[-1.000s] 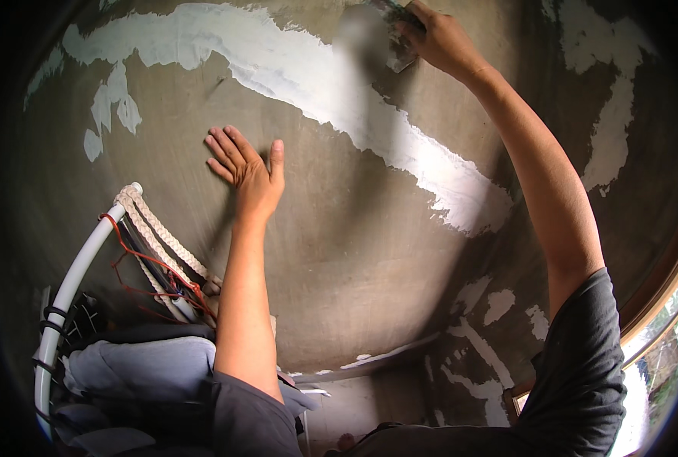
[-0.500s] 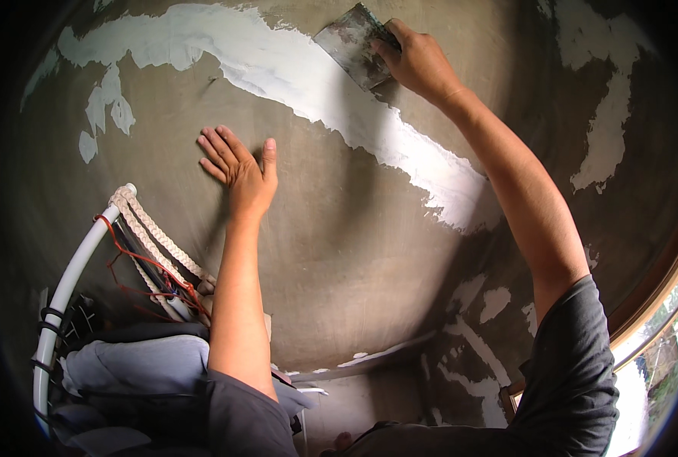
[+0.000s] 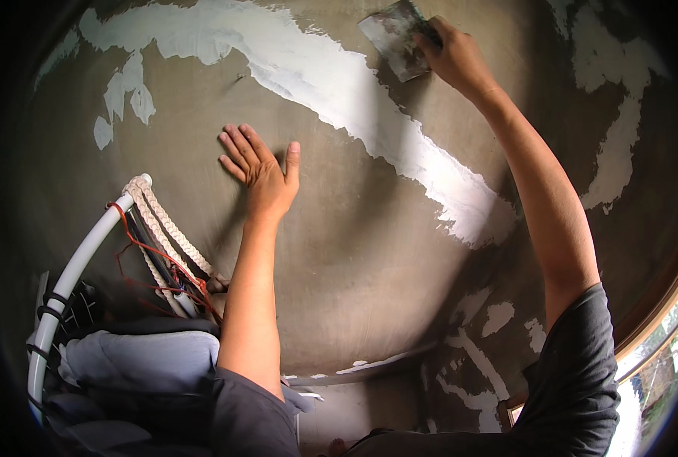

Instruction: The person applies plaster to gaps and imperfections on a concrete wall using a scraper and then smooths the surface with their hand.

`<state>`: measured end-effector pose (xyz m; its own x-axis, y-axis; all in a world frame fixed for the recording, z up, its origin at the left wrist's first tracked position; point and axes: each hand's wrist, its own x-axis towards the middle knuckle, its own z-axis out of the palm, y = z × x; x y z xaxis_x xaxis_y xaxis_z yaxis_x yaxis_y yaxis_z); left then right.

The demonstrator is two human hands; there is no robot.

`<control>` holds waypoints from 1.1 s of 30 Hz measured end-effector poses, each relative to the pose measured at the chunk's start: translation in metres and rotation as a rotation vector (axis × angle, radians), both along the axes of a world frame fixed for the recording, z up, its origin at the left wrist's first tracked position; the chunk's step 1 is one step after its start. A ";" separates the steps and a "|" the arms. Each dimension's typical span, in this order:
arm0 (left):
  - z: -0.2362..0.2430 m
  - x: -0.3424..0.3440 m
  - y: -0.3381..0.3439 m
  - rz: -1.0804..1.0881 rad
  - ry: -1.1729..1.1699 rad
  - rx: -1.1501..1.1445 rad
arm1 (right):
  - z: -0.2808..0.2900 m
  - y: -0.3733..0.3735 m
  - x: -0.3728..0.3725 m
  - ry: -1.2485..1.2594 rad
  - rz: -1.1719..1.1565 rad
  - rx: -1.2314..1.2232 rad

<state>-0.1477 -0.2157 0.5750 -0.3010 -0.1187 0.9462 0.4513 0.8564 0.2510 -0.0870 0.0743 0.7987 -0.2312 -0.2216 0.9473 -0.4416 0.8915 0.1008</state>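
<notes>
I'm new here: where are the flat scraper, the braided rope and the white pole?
Flat scraper [image 3: 396, 41]: head view, middle of its blade.
Braided rope [image 3: 176, 233]: head view, midway along its right-hand strand.
White pole [image 3: 80, 260]: head view, near the middle of its length.

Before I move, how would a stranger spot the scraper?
On the brown wall, find the broad white band slanting down to the right. Above it, near the picture's top edge, the right hand grips the scraper. It is the only flat, squarish, smeared grey blade in view.
</notes>
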 end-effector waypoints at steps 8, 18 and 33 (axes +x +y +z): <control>0.002 0.002 0.000 -0.027 -0.019 0.000 | 0.000 -0.035 -0.004 -0.072 0.000 0.079; 0.001 0.006 -0.002 -0.030 -0.001 -0.007 | 0.043 -0.048 0.010 -0.083 0.032 0.234; -0.001 0.006 -0.002 -0.014 0.010 -0.028 | 0.086 -0.087 -0.024 0.259 0.065 0.665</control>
<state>-0.1414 -0.2179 0.5743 -0.2934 -0.0883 0.9519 0.4654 0.8565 0.2229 -0.1112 -0.0124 0.8845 0.0161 -0.7766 0.6298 -0.3804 0.5777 0.7222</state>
